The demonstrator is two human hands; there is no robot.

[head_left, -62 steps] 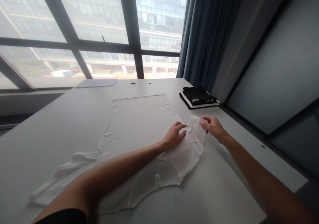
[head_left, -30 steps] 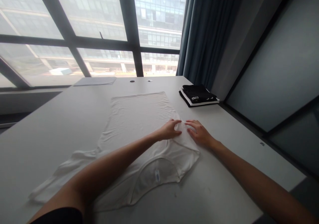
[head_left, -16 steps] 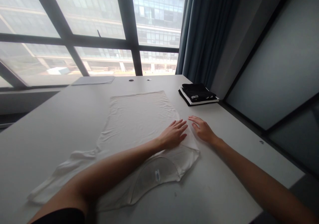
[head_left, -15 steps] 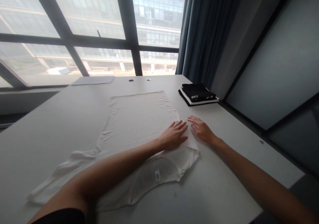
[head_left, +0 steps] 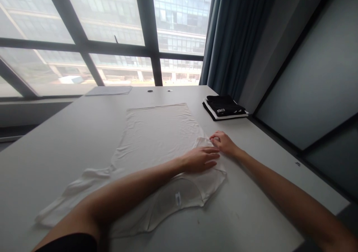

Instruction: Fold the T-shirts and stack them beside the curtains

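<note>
A white T-shirt lies spread on the white table, its neckline with a small label towards me and its hem at the far side. My left hand rests flat on the right part of the shirt, fingers stretched out. Just beyond it, my right hand has its fingertips drawn together at the folded-in sleeve's edge, pinching the cloth. My left forearm crosses over the shirt and hides part of its chest. The other sleeve lies crumpled at the left.
A stack of folded black and white clothes sits at the table's far right. A clear flat sheet lies at the back left, near two round table inserts. Windows and a dark blue curtain stand behind the white table.
My left hand has slid slightly towards me and right over the shirt. My right hand's fingers have closed from spread to a pinch at the sleeve edge. The view has shifted slightly.
</note>
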